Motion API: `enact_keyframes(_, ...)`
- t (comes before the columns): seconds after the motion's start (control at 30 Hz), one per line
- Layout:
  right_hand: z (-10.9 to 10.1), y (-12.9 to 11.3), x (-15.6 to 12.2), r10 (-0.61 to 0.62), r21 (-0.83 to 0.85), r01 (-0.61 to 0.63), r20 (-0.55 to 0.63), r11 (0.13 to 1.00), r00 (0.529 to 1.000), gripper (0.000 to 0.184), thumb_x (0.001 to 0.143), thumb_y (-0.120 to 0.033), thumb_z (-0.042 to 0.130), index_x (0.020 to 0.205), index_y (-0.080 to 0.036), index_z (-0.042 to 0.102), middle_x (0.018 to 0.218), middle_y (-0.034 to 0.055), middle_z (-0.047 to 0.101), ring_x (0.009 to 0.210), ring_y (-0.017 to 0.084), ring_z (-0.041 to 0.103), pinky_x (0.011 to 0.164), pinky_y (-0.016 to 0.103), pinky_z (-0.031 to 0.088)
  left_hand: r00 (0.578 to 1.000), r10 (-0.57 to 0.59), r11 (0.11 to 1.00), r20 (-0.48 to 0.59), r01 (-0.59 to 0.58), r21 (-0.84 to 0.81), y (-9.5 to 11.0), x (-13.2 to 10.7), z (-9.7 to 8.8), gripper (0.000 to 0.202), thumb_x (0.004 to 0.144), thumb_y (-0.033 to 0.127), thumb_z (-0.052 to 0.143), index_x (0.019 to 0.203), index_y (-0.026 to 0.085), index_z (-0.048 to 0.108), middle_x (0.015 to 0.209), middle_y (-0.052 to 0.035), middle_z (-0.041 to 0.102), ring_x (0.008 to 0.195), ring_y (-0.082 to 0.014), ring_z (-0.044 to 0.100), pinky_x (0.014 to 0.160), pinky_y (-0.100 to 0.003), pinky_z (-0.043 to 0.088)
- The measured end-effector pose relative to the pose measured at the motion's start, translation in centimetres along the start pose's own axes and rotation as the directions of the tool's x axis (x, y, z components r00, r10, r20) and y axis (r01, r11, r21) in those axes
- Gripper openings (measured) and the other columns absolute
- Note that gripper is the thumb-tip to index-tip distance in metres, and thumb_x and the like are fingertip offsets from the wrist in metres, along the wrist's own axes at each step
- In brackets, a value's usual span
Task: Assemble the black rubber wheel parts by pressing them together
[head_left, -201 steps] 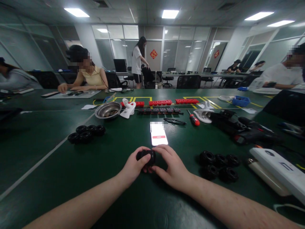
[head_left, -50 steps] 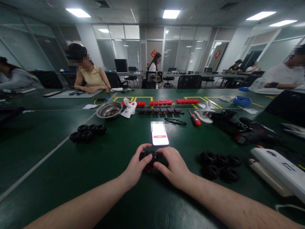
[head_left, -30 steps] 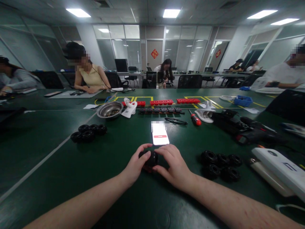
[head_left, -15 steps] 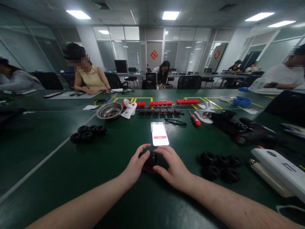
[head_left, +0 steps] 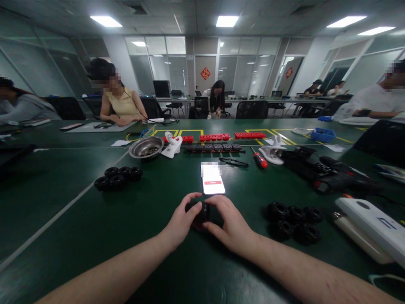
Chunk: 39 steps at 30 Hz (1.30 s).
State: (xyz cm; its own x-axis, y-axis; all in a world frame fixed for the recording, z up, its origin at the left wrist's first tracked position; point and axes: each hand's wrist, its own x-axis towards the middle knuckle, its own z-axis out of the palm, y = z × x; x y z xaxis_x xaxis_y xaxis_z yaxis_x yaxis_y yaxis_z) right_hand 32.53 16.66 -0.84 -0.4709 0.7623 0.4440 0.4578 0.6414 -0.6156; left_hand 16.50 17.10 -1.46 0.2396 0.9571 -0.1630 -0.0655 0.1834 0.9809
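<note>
Between my hands, just in front of a phone with a lit screen (head_left: pixel 214 189), is a small black wheel (head_left: pixel 205 212), partly covered by fingers. My left hand (head_left: pixel 182 220) curls around its left side with the thumb across its front. On the right, my right hand (head_left: pixel 232 226) grips it with thumb and fingers in a wide pinch. Several similar black wheels (head_left: pixel 295 214) lie grouped to the right of my right hand. Another cluster of black wheels (head_left: pixel 117 181) rests at the left.
Farther back stand a metal bowl (head_left: pixel 146 148) with small parts, red trays (head_left: pixel 214 137), a black segmented strip (head_left: pixel 213 148), glasses (head_left: pixel 234 162) and a red screwdriver (head_left: pixel 260 160). Black equipment (head_left: pixel 335 175) and a white device (head_left: pixel 370 226) occupy the right. People sit around the table.
Both hands stay around the black wheel, with only slight finger shifts. The whole view has moved a little; nothing else on the table has visibly changed.
</note>
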Motion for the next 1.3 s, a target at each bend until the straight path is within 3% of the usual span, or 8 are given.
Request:
enact_keyframes(0.2, 0.0, 0.3, 0.1, 0.07, -0.035, -0.069, 0.032, 0.997, 0.997, 0.034, 0.07, -0.035, 0.061, 0.097, -0.018, 0.047, 0.095, 0.0064, 0.052, 0.087, 0.022, 0.048, 0.076, 0.036, 0.04, 1.0, 0.023, 0.999, 0.008, -0.023, -0.022, 0.0, -0.3, -0.1, 0.037, 0.071, 0.031, 0.049, 0.106, 0.022, 0.04, 0.09, -0.0027, 0.048, 0.076, -0.0183, 0.053, 0.058, -0.027, 0.043)
enact_keyframes(0.33, 0.0, 0.5, 0.2, 0.038, 0.018, -0.038, 0.027, 0.999, 0.999, 0.029, 0.072, -0.028, 0.061, 0.095, -0.019, 0.048, 0.095, 0.0053, 0.051, 0.088, 0.02, 0.047, 0.077, 0.034, 0.04, 0.997, 0.007, 1.0, 0.077, -0.006, -0.022, 0.1, -0.2, -0.3, 0.04, 0.069, 0.03, 0.052, 0.107, 0.023, 0.04, 0.091, -0.0026, 0.048, 0.076, -0.0181, 0.053, 0.059, -0.027, 0.043)
enact_keyframes(0.5, 0.0, 0.0, -0.1, -0.027, 0.037, 0.025, 0.036, 0.999, 0.999, 0.042, 0.069, -0.013, 0.06, 0.107, -0.021, 0.044, 0.107, 0.0058, 0.047, 0.099, 0.019, 0.043, 0.086, 0.034, 0.036, 1.0, -0.016, 0.999, -0.002, 0.016, 0.039, 0.2, 0.1, 0.1, 0.033, 0.073, 0.039, 0.047, 0.1, 0.02, 0.043, 0.086, -0.0031, 0.051, 0.072, -0.0177, 0.053, 0.054, -0.026, 0.043)
enact_keyframes(0.73, 0.0, 0.5, 0.1, 0.072, 0.056, -0.072, 0.01, 0.996, 0.997, 0.038, 0.066, -0.031, 0.066, 0.097, -0.02, 0.046, 0.1, 0.0056, 0.047, 0.091, 0.02, 0.046, 0.079, 0.035, 0.041, 1.0, 0.003, 1.0, -0.005, -0.003, 0.0, 0.3, -0.6, 0.0, 0.031, 0.073, 0.029, 0.048, 0.103, 0.023, 0.044, 0.089, -0.0016, 0.049, 0.079, -0.019, 0.054, 0.064, -0.029, 0.044)
enact_keyframes(0.83, 0.0, 0.7, 0.2, 0.042, 0.059, -0.043, 0.008, 0.997, 0.999, 0.028, 0.071, -0.028, 0.061, 0.095, -0.02, 0.05, 0.103, 0.0062, 0.046, 0.097, 0.02, 0.045, 0.083, 0.035, 0.039, 0.999, -0.002, 0.999, 0.035, 0.003, -0.046, 0.2, -0.5, -0.2, 0.031, 0.074, 0.027, 0.045, 0.105, 0.024, 0.043, 0.091, -0.0019, 0.048, 0.076, -0.0181, 0.053, 0.06, -0.027, 0.043)
enact_keyframes(1.07, -0.2, -0.1, -0.1, -0.055, 0.052, 0.054, 0.018, 0.997, 0.998, 0.042, 0.071, -0.021, 0.059, 0.11, -0.021, 0.042, 0.111, 0.0072, 0.043, 0.103, 0.02, 0.042, 0.088, 0.036, 0.036, 0.999, 0.019, 0.999, 0.038, -0.018, -0.041, 0.3, -0.3, 0.0, 0.029, 0.073, 0.033, 0.05, 0.099, 0.021, 0.046, 0.088, -0.0024, 0.051, 0.076, -0.0183, 0.052, 0.057, -0.026, 0.042)
enact_keyframes(1.2, -0.3, -0.3, -0.1, -0.005, 0.005, 0.005, 0.008, 1.0, 1.0, 0.046, 0.068, -0.03, 0.062, 0.108, -0.02, 0.042, 0.108, 0.0074, 0.045, 0.1, 0.022, 0.043, 0.086, 0.038, 0.037, 0.998, 0.048, 0.996, 0.035, -0.045, -0.083, 0.1, -0.6, -0.2, 0.031, 0.074, 0.03, 0.048, 0.103, 0.023, 0.044, 0.09, -0.0014, 0.05, 0.076, -0.0179, 0.053, 0.06, -0.027, 0.042)
enact_keyframes(1.3, -0.2, 0.0, 0.0, 0.043, -0.021, -0.043, 0.003, 0.999, 0.999, 0.03, 0.071, -0.03, 0.06, 0.096, -0.019, 0.048, 0.099, 0.0064, 0.048, 0.093, 0.021, 0.046, 0.08, 0.037, 0.04, 0.998, 0.041, 0.997, 0.04, -0.038, -0.073, 0.0, -0.6, -0.3, 0.035, 0.074, 0.029, 0.048, 0.108, 0.025, 0.041, 0.089, -0.0014, 0.05, 0.077, -0.018, 0.052, 0.061, -0.027, 0.042)
